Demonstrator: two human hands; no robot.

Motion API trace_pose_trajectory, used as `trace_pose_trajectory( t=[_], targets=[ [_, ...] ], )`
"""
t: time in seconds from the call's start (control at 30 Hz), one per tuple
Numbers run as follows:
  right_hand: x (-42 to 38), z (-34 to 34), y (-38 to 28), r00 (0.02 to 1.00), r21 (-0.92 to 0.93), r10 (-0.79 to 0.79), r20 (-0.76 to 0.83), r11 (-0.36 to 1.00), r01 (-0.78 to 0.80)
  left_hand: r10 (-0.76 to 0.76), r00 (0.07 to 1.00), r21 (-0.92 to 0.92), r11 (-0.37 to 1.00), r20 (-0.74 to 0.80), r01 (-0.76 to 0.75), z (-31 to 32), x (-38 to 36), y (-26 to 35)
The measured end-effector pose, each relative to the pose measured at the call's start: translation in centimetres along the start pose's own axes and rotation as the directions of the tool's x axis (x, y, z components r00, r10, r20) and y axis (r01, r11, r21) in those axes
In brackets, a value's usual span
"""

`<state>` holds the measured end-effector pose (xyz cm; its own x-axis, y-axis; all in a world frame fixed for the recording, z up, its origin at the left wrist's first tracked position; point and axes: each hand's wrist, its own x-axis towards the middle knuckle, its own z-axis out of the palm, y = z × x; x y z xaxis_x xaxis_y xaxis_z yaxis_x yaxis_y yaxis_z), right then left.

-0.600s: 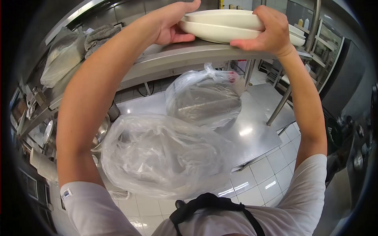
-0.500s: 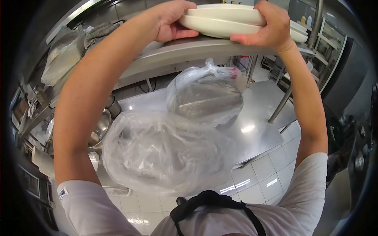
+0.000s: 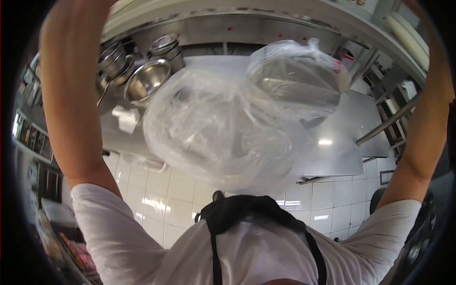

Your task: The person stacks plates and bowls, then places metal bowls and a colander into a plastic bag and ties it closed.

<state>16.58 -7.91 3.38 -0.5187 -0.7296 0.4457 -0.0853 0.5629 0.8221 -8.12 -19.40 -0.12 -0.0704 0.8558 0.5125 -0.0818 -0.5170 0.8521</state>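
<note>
Both of my arms reach up past the top of the view. My left hand is out of frame beyond the upper left edge, so what it touches is hidden. Only a blurred sliver of my right hand (image 3: 412,5) shows in the top right corner, its fingers not readable. Close to it, a long white dish edge (image 3: 407,40) lies on the upper shelf. Below my arms, a large clear plastic bag (image 3: 223,128) covers the middle of the steel counter. Behind it on the right sits a knotted clear bag (image 3: 299,80) with a greyish, flat-sided content.
Steel bowls (image 3: 148,80) and stacked pots (image 3: 114,61) stand on the counter's left side, with a crumpled white piece (image 3: 126,118) in front. The metal upper shelf (image 3: 228,13) crosses overhead. A slanted steel post (image 3: 387,124) rises at right. White floor tiles (image 3: 178,202) lie below.
My hands, which gripped stacked white dishes at the shelf, have risen and spread out of view. The view has tipped down, showing more of the counter and pots.
</note>
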Motion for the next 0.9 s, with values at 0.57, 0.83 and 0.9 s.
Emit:
trace_pose_trajectory(
  t=[0.57,0.83,0.9],
  targets=[
    [4.7,28.9,-23.3,0.975,0.548,0.156,-0.158,0.835,-0.046,-0.344,0.616,-0.274,0.939,-0.709,0.21,-19.7,-28.6,-17.9],
    [-7.6,25.3,-36.8,0.464,0.272,0.686,0.56,0.377,-0.885,-0.586,0.495,-0.496,0.809,-0.641,0.315,-20.3,-26.1,-40.3],
    [-9.8,22.5,-36.6,0.376,0.153,0.702,0.604,0.361,-0.92,-0.59,0.483,-0.482,0.807,-0.647,0.341,-20.0,-25.3,-43.2]
  ],
)
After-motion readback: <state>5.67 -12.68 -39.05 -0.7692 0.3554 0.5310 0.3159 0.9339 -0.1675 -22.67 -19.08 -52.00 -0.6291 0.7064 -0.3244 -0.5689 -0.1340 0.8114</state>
